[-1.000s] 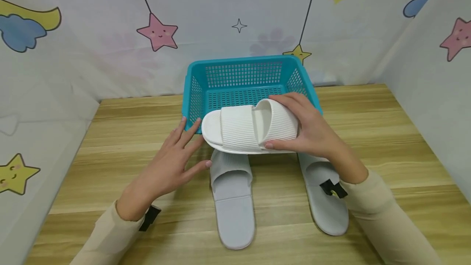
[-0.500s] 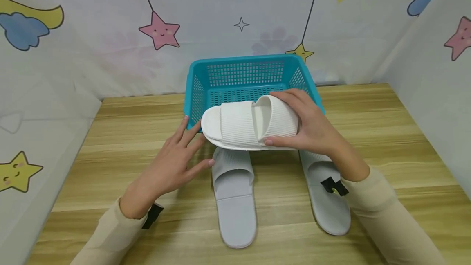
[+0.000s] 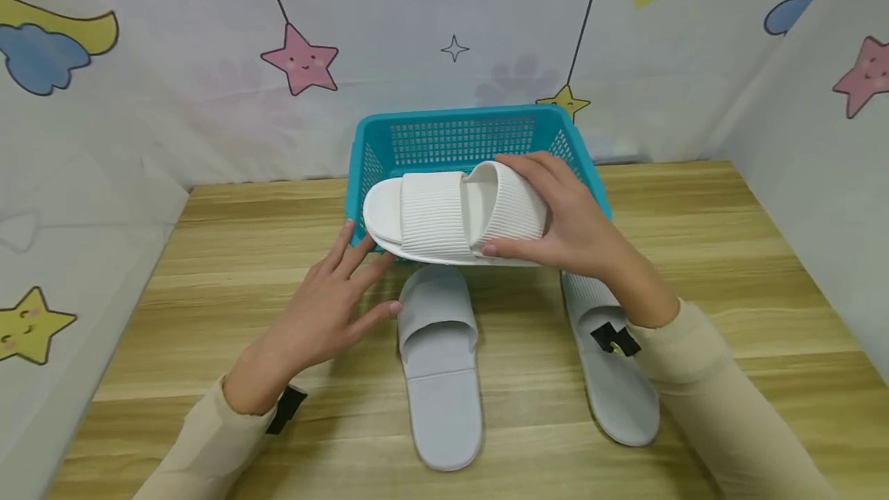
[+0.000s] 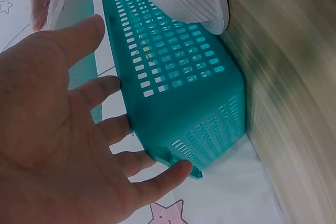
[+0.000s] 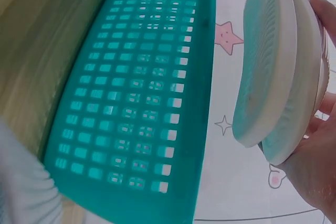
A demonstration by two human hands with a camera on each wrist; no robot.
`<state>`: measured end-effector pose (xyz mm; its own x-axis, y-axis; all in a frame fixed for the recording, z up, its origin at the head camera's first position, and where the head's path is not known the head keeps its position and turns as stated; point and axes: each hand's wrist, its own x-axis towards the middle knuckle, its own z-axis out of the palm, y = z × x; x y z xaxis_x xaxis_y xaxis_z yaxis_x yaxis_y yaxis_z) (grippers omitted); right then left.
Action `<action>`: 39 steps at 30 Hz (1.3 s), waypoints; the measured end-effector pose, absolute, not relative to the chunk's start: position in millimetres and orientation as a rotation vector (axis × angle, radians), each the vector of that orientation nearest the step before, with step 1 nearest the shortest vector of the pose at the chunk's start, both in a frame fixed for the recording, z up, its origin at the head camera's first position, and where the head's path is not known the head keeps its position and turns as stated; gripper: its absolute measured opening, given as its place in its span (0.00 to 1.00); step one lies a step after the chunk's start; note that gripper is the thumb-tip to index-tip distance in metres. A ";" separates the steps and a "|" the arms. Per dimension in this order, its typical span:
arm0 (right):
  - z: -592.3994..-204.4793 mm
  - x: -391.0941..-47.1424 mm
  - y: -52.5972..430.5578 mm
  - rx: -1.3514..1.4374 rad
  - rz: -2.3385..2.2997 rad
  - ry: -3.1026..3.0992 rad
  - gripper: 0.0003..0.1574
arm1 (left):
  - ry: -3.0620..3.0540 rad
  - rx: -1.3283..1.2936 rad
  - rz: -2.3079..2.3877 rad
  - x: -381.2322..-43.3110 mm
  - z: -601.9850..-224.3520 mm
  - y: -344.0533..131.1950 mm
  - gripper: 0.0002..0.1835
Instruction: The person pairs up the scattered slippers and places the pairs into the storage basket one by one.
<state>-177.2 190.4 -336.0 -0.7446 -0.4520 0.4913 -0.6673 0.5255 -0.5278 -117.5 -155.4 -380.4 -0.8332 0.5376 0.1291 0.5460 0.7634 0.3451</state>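
My right hand (image 3: 572, 218) grips a pair of white ribbed slippers (image 3: 434, 214) at one end, thumb on the near side. The right wrist view shows two soles (image 5: 278, 72) lying against each other. The pair hangs level over the near side of a teal plastic basket (image 3: 444, 116) and hides much of its inside. My left hand (image 3: 312, 319) is spread with straight fingers near the basket's front left corner. In the left wrist view those fingertips (image 4: 118, 129) lie along the basket's rim.
Two grey slippers lie apart on the wooden table, one (image 3: 446, 407) in front of the basket and another (image 3: 618, 400) to the right, partly under my right forearm. A white printed cloth (image 3: 389, 21) stands behind the basket and along both sides.
My right hand has carried the white slippers away from me and slightly left, further over the basket. The left hand has stayed in place.
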 end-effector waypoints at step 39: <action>-340.7 -215.0 179.3 0.836 1.049 -2.520 0.60 | -2.939 -0.896 -0.626 -119.1 -382.2 -157.5 0.41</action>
<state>-215.0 179.3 -340.7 -0.7912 -0.4028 0.4602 -0.6104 0.5673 -0.5528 -119.1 -157.5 -382.2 -0.8366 0.5345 0.1197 0.5369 0.7570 0.3724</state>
